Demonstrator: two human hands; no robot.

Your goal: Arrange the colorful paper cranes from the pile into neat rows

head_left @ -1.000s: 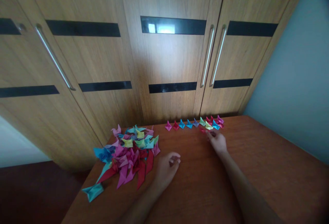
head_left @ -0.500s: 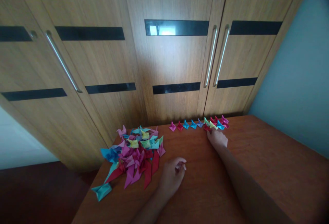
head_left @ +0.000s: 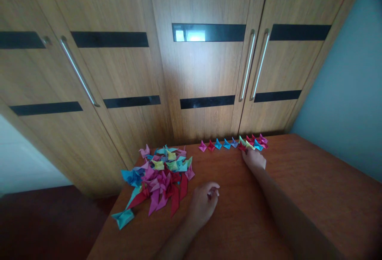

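Ideally, the red folded piece (head_left: 242,147) needed light fingertips, sparing the yellow piece (head_left: 250,145) to its right. It lay at the far-left tip of the right hand (head_left: 253,160), whose pinch I could not tell; the left hand (head_left: 205,201), loosely curled with a gap, showed nothing held, near-right of the paper pile (head_left: 161,182)

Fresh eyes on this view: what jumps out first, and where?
First, the bright heap of folded paper figures on the left of the wooden table, pink and red toward its front. Next, the row of small folded figures along the far edge, bunched at its right end, where the fingertips of the right hand meet a red figure. The left hand is loosely curled, right of the heap.
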